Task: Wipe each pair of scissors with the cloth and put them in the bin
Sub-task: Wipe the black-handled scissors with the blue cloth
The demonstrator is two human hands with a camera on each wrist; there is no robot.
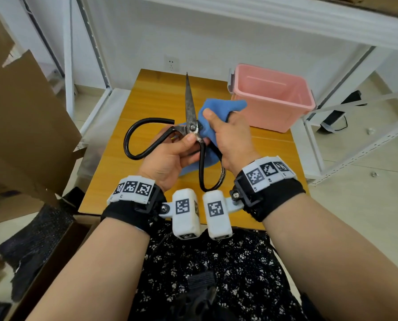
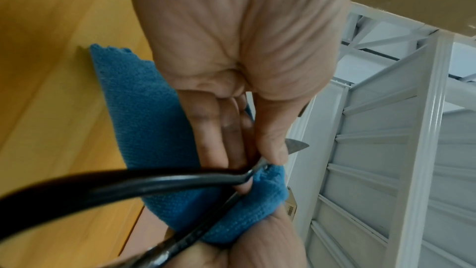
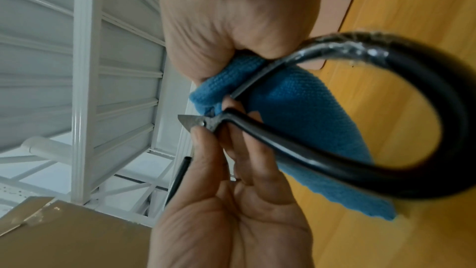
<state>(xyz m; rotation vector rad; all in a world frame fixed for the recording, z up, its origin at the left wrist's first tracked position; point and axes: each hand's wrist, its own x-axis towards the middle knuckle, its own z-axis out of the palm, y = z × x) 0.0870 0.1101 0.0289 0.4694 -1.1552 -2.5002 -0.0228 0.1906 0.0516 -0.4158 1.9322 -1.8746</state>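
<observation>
left hand (image 1: 170, 156) pinches the scissors (image 1: 191, 126) at the pivot, thumb on top, fingers curled under, so that grip is closed on them. scissors are held in the air over the bench (image 1: 128, 107), blades together and pointing away toward the wall, dark and spotted. one black handle loop sticks out to the left, the other hangs down toward the person between both wrists.

right hand (image 1: 231, 140) has the blue cloth (image 1: 219, 107) bunched in its grip, thumb pressed onto the cloth just right of the pivot. cloth touches the scissors at the base of the blades and along the near handle shank. its tail hangs down behind the handle, lower edge close to the bench; cannot tell if it touches.

right wrist view: cloth is wedged between palm and handle shank, left thumb sits right on the pivot rivet.

pink bin (image 1: 272, 98) sits on the bench's far right corner, lid off, well apart from the scissors. nothing visible in the part of its inside that shows.

around it: white metal racks (image 1: 355, 126) on both sides, cardboard (image 1: 24, 107) to the left, wall socket (image 1: 171, 63) behind the bench.
</observation>
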